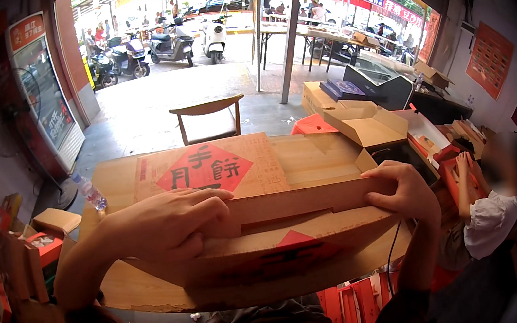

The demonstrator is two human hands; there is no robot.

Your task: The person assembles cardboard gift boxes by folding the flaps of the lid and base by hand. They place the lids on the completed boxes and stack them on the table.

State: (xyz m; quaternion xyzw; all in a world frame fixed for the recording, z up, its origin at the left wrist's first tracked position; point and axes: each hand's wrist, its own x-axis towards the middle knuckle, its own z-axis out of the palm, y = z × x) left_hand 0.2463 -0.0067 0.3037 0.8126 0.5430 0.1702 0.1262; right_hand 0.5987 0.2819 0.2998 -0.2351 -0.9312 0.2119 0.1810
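Cardboard box (320,224) is occupying the near half of the wooden table (320,153), its narrow upper flap (291,204) running from side to side and its front panel (220,266), bearing a red diamond (294,249) with dark lettering, facing the table's near edge. A flat printed panel (207,172) is lying on the far half of the table, showing a larger red diamond; whether it is joining onto the box cannot be told. Over the left part of the table, the left hand (165,224) is resting on the flap's left end, fingers bent and lying close together; its thumb is not showing clearly, so whether it is pinching cannot be told. Over the right part of the table, the right hand (405,190) is pinching the flap's other end between thumb and forefinger, the thumb pressing on the near side. A clear bottle (89,192) is standing at the table's left edge, and a chair (208,107) is standing beyond its far edge. An open carton (370,129) is sitting at the table's far right corner, flaps spreading outward. Right of the table, a co-worker (494,217) is working with a hand (464,165) at a red box (451,177). Red cartons (352,307) are lying below the table's near edge, and parked scooters (173,44) are standing well beyond its far side.
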